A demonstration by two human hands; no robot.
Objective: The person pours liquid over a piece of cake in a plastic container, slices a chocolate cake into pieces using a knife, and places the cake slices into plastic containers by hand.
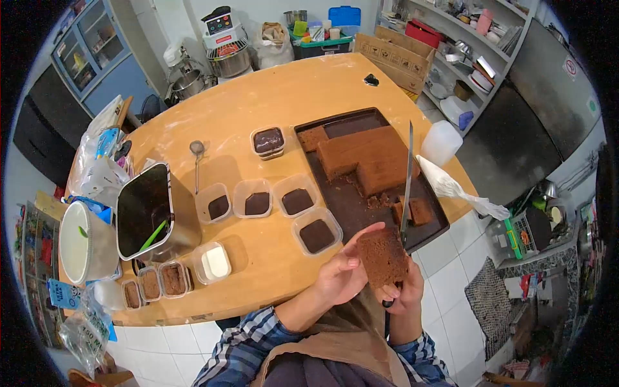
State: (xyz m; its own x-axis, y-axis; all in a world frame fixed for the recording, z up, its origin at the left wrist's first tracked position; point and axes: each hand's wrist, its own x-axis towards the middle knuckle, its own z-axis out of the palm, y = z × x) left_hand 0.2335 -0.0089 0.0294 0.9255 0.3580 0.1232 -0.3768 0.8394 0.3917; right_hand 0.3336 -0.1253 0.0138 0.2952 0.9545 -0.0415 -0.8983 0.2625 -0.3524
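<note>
Left hand [340, 278]: fingers grasping a loose cake piece [382, 259] along its edge. Right hand [409, 293]: fingers wrapped round the handle of a long knife [409, 171], blade raised just beside the piece; whether the two touch, I cannot tell. On my feed the cake piece is held up between both hands, near the tray. Estimate: light, soft, crumbly; a hard pinch would dent the sponge and the corners could break away. I would hold it by its flat sides with spread fingers, or cradle it from below. Knife: judged stiff, to be gripped by the handle only. Farther out, the dark tray [342, 201] on the tabletop [232, 119] carries the larger cake block [377, 155], with small offcuts [420, 211] and crumbs. To its left, four plastic containers [336, 232], each with a dark layer inside; the walls probably flex, so lift gently.
</note>
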